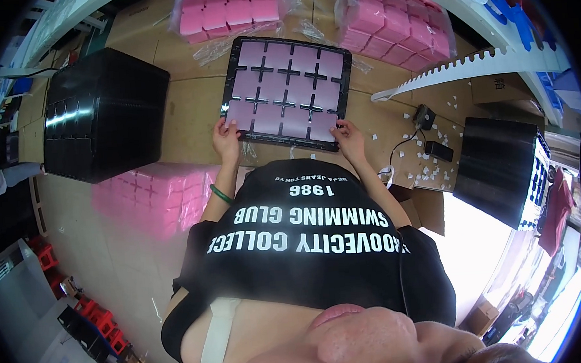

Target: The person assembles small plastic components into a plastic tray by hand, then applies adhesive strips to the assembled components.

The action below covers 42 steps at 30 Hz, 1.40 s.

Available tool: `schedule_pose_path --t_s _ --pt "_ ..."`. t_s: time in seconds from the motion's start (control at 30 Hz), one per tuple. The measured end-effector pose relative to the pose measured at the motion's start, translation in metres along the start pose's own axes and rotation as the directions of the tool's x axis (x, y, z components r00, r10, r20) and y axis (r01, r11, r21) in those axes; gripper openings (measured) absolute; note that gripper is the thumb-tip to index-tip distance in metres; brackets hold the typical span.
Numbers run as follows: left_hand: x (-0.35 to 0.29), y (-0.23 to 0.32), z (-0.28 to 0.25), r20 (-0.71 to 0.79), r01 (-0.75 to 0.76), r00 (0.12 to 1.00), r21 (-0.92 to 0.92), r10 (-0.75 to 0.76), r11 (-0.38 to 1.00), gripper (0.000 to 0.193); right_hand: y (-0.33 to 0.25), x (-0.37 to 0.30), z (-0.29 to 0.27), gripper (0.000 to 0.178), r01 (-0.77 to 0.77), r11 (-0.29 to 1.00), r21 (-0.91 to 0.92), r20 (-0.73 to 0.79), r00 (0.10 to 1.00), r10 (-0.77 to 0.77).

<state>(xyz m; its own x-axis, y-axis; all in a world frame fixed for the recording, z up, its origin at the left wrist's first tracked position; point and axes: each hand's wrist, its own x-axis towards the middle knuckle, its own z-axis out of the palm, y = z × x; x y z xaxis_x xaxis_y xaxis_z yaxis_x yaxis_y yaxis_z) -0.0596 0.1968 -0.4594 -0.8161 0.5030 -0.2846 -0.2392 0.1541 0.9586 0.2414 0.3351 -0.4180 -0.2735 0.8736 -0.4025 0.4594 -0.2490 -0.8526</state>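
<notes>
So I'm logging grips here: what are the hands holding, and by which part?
Both hands grip the black tray of pink squares by its near edge: left hand at the near-left corner, right hand at the near-right corner.

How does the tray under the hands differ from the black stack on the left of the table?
The tray is a single flat layer; the black stack is a tall block of many layers. The tray's pockets hold pale pink squares; no pink shows in the stack. The left hand and right hand touch the tray's near edge; the stack stands untouched. Both are black and sit on the cardboard-covered table.
</notes>
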Motion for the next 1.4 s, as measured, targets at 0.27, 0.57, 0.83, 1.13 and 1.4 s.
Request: schedule_pose_path --t_s 0.27,0.57,0.83,1.13,1.4 --pt "-0.021 0.050 0.008 0.438 -0.672 0.737 0.557 0.515 0.488 0.027 -0.014 -0.009 0.000 0.018 0.597 0.579 -0.555 0.178 0.765 -0.619" --pt "-0.028 0.029 0.067 0.926 -0.963 0.265 0.242 0.270 0.115 0.043 -0.005 0.001 0.014 0.024 0.664 0.401 -0.631 0.415 0.726 -0.549" --pt "-0.023 0.031 0.030 0.936 -0.949 0.304 0.280 0.179 0.145 0.045 0.002 0.003 0.019 0.021 0.716 0.415 -0.561 0.473 0.689 -0.549" --pt "0.013 0.033 -0.022 0.673 -0.761 0.632 0.633 0.383 0.143 0.056 -0.020 -0.001 0.004 0.038 0.505 0.690 -0.519 0.219 0.859 -0.463" --pt "0.073 -0.001 -0.045 0.384 -0.182 0.917 0.641 -0.106 0.746 0.056 0.018 0.008 0.008 0.103 0.147 0.827 -0.542 -0.109 0.964 -0.243"
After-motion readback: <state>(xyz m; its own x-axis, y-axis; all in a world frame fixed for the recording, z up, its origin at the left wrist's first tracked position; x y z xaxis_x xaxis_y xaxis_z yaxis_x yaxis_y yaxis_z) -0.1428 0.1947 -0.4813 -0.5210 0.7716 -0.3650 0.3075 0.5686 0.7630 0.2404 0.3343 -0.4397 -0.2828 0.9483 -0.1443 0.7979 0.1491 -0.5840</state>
